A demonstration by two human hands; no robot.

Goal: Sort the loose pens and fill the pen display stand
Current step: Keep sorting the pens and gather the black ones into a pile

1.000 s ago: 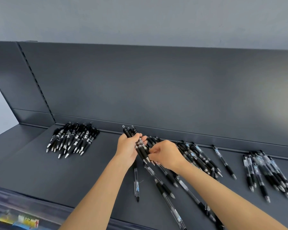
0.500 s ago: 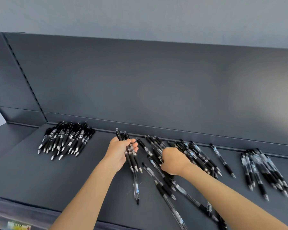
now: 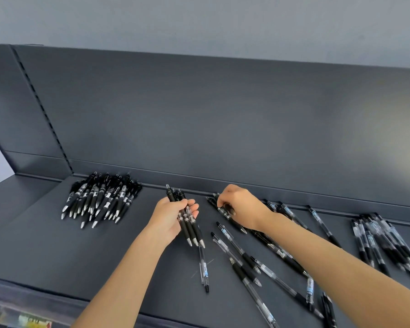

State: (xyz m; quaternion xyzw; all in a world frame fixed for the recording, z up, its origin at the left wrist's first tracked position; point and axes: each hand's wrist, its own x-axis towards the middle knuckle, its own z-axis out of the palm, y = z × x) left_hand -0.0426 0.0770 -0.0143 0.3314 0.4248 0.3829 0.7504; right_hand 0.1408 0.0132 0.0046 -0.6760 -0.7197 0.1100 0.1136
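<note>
The left hand is wrapped around a small bundle of black pens, tips pointing near. The right hand, fingers curled down, pinches a black pen at the far side of a loose scatter of pens on the dark shelf. A neat black pile lies far left; a clear-barrelled pile lies right. Bare shelf opens between the left pile and the hands.

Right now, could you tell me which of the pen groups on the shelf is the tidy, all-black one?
The pile of black pens at the far left: solid black barrels, tips all pointing towards you. The scattered pens and the right-hand pile have clear barrels.
</note>
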